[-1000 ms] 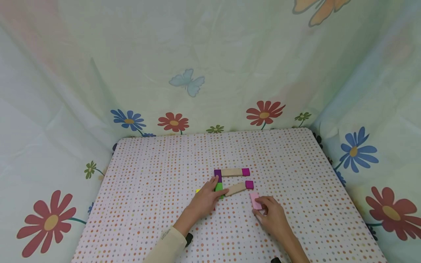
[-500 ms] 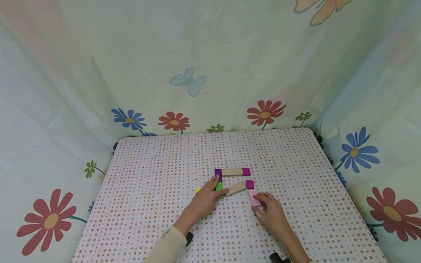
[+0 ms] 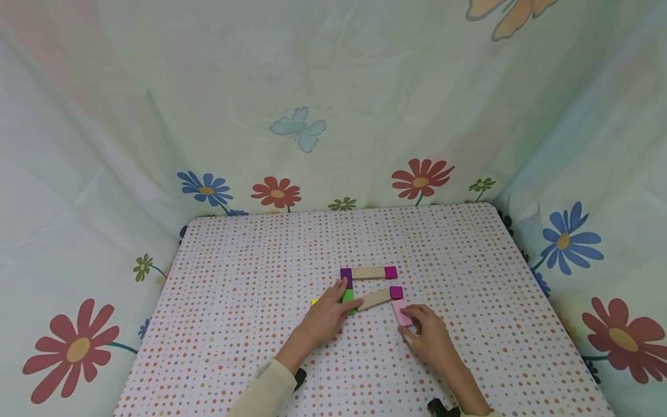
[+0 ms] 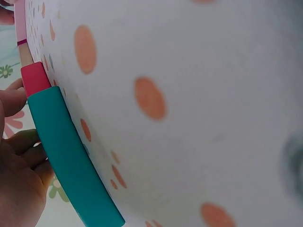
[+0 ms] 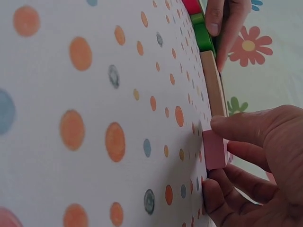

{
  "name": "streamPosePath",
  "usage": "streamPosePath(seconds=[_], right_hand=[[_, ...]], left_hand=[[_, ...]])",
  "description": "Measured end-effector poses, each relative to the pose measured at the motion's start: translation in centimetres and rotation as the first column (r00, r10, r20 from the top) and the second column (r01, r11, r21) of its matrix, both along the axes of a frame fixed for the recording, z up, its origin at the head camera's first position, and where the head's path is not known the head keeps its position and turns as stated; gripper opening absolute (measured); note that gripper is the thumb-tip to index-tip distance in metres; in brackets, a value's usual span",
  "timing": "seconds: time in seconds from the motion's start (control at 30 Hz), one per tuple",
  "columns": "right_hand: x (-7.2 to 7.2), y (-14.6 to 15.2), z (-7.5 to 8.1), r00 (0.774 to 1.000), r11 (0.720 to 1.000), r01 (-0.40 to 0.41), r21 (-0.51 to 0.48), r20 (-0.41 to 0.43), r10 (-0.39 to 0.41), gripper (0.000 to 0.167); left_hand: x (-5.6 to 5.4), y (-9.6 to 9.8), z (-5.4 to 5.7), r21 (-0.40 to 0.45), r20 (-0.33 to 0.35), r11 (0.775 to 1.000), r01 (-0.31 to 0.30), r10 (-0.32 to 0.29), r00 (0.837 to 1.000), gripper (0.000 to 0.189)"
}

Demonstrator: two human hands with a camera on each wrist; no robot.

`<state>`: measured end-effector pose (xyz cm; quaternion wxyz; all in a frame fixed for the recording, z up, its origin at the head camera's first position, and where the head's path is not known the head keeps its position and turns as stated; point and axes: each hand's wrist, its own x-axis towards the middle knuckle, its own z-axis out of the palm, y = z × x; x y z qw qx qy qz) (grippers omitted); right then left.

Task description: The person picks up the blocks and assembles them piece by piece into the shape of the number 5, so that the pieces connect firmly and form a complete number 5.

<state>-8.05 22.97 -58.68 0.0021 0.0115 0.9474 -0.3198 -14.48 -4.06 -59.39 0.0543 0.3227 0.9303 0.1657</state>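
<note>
Head: on the bench [image 3: 234,260], the right hand [image 3: 431,340] pinches a pink, rectangular, seemingly wooden block [image 3: 402,313] just beside a magenta cube-like block [image 3: 396,292]; the left hand [image 3: 323,313] lies, fingers extended, over a green painted block [image 3: 347,296]; left wrist: a teal oblong block [image 4: 73,161]; right wrist: pink block probably light, rigid, slightly slick; best taken by opposite sides.

Flowered curtain [image 3: 375,81] behind a dotted table [image 3: 250,255]

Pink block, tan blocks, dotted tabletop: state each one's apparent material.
Pink block: probably painted wood; even, matte colour, squared edges.
Tan blocks: likely bare wood, dull finish; natural pale-brown tone.
Dotted tabletop: smooth, dull printed covering; cloth, paper or plastic, I can't tell which.
</note>
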Motion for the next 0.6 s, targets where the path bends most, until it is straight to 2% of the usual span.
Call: streamPosePath(seconds=[0.17,0.37,0.5,0.6], right_hand=[[0.0,0.3,0.1,1.000,1.000,-0.015,-0.006,-0.016,0.015,0.040],[-0.9,0.9,0.2,0.989,1.000,-0.026,0.013,-0.146,0.027,0.037],[-1.8,1.3,-0.2,0.978,0.995,-0.078,0.058,-0.188,0.088,0.036],[-2.4,1.6,-0.5,0.974,0.987,-0.138,0.076,-0.171,0.149,0.038]], left_hand=[[0.0,0.0,-0.1,-0.021,-0.018,1.000,0.007,-0.008,1.000,0.045],[0.0,0.1,0.0,-0.011,-0.013,1.000,0.007,-0.007,1.000,0.044],[0.0,0.1,0.1,-0.009,0.000,1.000,-0.005,0.005,1.000,0.044],[0.0,0.0,0.1,-0.010,0.003,1.000,-0.009,0.009,1.000,0.044]])
